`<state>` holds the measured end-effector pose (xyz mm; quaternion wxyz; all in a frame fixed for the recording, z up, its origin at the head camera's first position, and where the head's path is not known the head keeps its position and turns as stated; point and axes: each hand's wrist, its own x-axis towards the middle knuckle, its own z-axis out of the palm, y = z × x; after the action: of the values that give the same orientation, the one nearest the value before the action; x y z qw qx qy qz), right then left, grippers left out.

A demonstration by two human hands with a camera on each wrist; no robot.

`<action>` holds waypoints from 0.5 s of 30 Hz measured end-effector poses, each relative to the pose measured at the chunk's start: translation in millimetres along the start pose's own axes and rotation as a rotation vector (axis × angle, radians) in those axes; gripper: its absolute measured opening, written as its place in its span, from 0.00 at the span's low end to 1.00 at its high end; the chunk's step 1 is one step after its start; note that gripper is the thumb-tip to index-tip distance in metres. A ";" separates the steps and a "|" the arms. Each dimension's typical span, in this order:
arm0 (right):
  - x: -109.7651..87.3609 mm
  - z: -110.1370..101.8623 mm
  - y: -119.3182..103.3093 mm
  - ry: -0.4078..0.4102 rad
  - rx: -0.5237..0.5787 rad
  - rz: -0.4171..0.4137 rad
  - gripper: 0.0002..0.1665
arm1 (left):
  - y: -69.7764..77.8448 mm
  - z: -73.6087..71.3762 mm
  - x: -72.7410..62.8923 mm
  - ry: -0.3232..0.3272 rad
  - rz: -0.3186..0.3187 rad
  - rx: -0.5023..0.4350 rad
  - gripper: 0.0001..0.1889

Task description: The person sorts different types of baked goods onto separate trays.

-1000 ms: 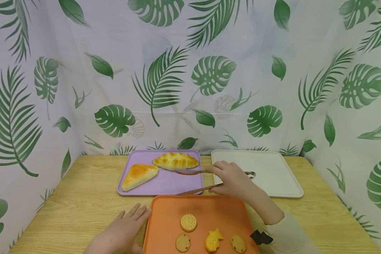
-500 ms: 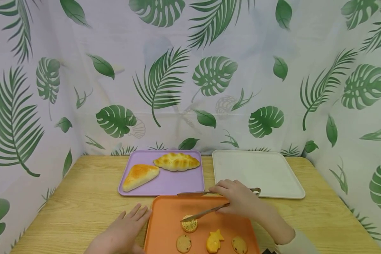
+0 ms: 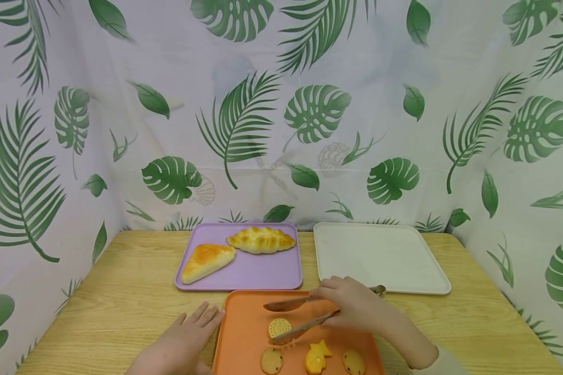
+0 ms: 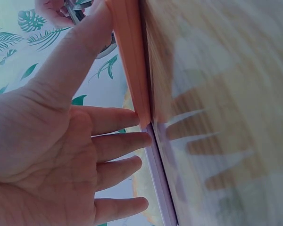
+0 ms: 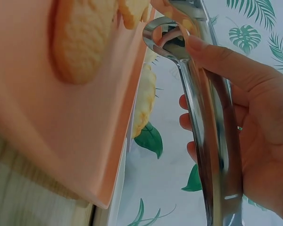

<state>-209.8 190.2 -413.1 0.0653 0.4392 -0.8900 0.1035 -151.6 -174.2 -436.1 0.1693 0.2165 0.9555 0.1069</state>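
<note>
My right hand [image 3: 356, 304] grips metal tongs [image 3: 305, 327] above the orange tray [image 3: 244, 323]. The tongs' arms are spread, one tip on each side of a round dotted biscuit [image 3: 279, 327]; whether they touch it is unclear. In the right wrist view, thumb and fingers wrap the tongs [image 5: 192, 101]. My left hand [image 3: 180, 341] lies at the tray's left edge, fingers extended. The left wrist view has its thumb and index fingertip against the orange rim [image 4: 132, 66]. Nearer me on the tray are two speckled cookies [image 3: 272, 360] and a yellow fish-shaped biscuit [image 3: 315, 359].
Behind the orange tray, a purple tray [image 3: 253, 273] carries a triangular bread [image 3: 206, 261] and a braided bread [image 3: 261, 240]. To its right is a white tray [image 3: 380, 255]. A leaf-print cloth [image 3: 262, 130] encloses the wooden table [image 3: 122, 281].
My right hand has brought the tongs from over the purple tray's edge toward me, down over the orange tray, to the round biscuit. The left hand has stayed at the tray's edge.
</note>
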 end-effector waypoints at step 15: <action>10.1 2.3 -1.3 -0.027 -0.028 -0.021 0.19 | -0.8 -0.7 -1.4 0.004 0.014 -0.013 0.57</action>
<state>-214.9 181.2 -413.0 0.0605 0.4490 -0.8875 0.0845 -151.0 -175.6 -435.3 0.1683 0.2219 0.9536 0.1148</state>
